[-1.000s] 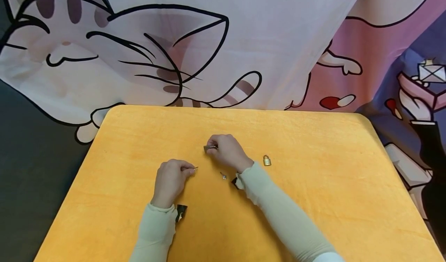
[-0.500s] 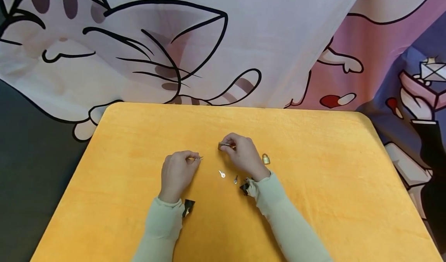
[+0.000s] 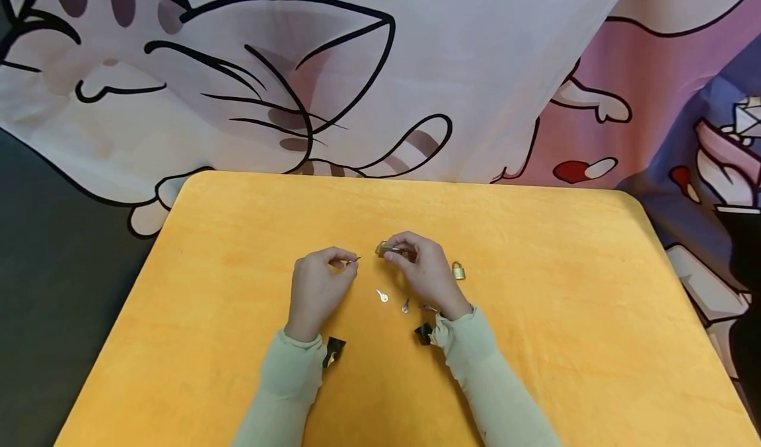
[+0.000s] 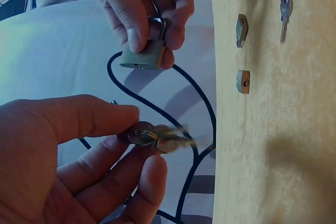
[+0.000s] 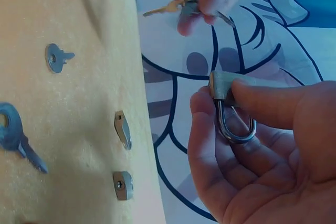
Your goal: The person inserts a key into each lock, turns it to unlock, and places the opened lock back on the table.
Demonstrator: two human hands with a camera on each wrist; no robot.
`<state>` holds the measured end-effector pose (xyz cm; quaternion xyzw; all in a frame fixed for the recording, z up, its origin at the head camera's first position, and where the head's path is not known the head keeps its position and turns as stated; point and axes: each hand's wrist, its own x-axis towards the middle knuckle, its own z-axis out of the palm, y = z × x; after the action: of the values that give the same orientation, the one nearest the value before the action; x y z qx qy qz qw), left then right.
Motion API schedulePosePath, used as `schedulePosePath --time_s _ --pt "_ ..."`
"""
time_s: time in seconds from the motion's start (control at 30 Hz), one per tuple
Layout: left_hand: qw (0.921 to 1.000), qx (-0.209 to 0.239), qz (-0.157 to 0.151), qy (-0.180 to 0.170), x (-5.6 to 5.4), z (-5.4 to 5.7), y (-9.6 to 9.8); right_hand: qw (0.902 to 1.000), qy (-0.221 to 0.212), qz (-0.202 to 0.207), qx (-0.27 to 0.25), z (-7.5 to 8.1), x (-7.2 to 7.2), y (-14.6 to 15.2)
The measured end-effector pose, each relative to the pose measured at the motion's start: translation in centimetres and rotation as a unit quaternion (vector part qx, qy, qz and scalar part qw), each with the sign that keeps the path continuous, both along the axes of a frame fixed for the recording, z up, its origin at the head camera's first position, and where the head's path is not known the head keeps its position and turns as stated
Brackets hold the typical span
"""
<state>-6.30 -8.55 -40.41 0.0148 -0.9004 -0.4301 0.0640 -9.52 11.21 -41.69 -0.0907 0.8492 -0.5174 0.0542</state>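
Note:
Between thumb and fingers, my left hand (image 3: 318,288) pinches a small bunch of keys (image 4: 160,137), one blade brass-coloured. They are blurred in the left wrist view and show clearer in the right wrist view as keys (image 5: 189,8) pointing two ways. My right hand (image 3: 425,269) grips a small padlock (image 5: 226,85) by its body, thumb on one face. Its steel shackle (image 5: 239,139) points toward the palm. In the left wrist view the padlock (image 4: 143,56) shows its keyhole end turned toward the left hand. A short gap separates the keys from the padlock.
Another brass padlock (image 3: 458,271) stands on the yellow table (image 3: 535,341), right of the right hand. Loose keys lie nearer the body, one silver key (image 3: 382,296) and a darker key (image 3: 405,306). Behind the table hangs a cat-print cloth (image 3: 475,70).
Both hands have moved to the right, the left one also away from the body and closer to the right hand. The loose keys on the table have come into fuller view.

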Motion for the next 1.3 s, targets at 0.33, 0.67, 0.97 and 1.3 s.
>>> schedulePosePath --time_s 0.33,0.67,0.97,1.3 --pt "0.9975 0.018 -0.023 0.065 0.1 0.2 0.7 0.9861 -0.039 0.024 -0.16 0.3 -0.4 0.4" --pt "0.9936 0.011 -0.038 0.106 0.3 -0.2 1.8 0.9761 -0.061 0.024 -0.207 0.3 -0.4 0.6" --pt "0.9942 0.03 -0.025 0.1 0.5 -0.4 2.3 0.9759 -0.065 0.035 -0.205 0.5 -0.3 0.6" --pt "0.9893 0.028 -0.021 0.142 0.5 -0.5 3.0 0.976 -0.065 0.047 -0.203 0.5 -0.1 0.8"
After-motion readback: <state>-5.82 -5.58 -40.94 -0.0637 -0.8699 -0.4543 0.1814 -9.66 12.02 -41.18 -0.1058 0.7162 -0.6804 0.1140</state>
